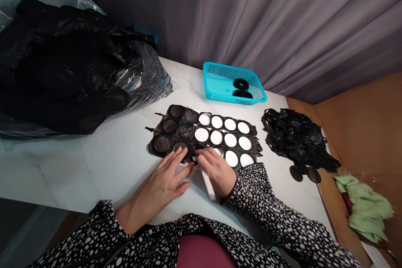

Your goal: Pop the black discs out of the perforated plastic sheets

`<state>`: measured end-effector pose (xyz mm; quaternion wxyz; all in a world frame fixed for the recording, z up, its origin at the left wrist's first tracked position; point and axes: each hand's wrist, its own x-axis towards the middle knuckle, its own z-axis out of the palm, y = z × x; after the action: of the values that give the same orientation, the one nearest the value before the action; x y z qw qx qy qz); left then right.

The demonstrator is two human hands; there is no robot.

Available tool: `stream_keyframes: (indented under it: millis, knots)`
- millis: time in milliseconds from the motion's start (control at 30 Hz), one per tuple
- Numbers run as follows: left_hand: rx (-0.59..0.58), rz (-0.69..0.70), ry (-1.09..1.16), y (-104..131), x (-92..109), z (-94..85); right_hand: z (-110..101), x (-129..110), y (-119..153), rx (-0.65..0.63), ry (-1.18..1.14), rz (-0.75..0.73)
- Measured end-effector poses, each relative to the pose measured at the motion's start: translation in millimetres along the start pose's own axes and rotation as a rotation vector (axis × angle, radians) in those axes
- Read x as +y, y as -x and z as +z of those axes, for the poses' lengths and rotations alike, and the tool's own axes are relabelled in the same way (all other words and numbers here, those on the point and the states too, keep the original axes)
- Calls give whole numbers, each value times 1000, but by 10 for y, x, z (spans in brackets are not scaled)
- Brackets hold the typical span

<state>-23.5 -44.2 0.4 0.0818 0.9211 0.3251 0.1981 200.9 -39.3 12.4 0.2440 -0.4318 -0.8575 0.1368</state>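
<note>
A black sheet of joined round cells [186, 130] lies flat on the table. Cells toward its right side show white, while those on the left are dark and film-covered. My left hand [166, 178] rests on the sheet's near edge, fingers spread and fingertips touching the dark cells. Closed around a pale, stick-like tool, my right hand [216, 169] works over the near row beside my left fingertips. The pale tool's handle [208, 185] sticks out toward me; my fingers hide its working end, so its kind is unclear.
Behind the sheet stands a blue perforated basket [215, 99] with black ring-like pieces. A large clear bag of black material [94, 75] fills the left. To the right lie a heap of black scraps [292, 140] and a green cloth [364, 207]. Grey curtain [251, 16] hangs behind.
</note>
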Motion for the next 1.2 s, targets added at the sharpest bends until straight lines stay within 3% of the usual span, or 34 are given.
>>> stream_keyframes:
  millis: [133,200,300,467,600,833,1200]
  knots:
    - [-15,-4,-1,-10,-1,-8,-419,448,-123,382,122,279]
    - [-30,5,3,-18,13,-44,-620,573,-254,441,130,378]
    - [-12,-9,-5,-3,49,-124,-633,477,-469,327,-10,331]
    - [90,-155,-115,125,105,-188,-131,76,-627,5,-266,128]
    - [68,-162,-139,220,119,-149,58,23,-576,-167,-484,82]
    - [73,-151,-169,239,95,-78,63,72,-556,-187,-587,66]
    - [83,-131,-165,215,72,-65,92,7,-537,-158,-398,-16]
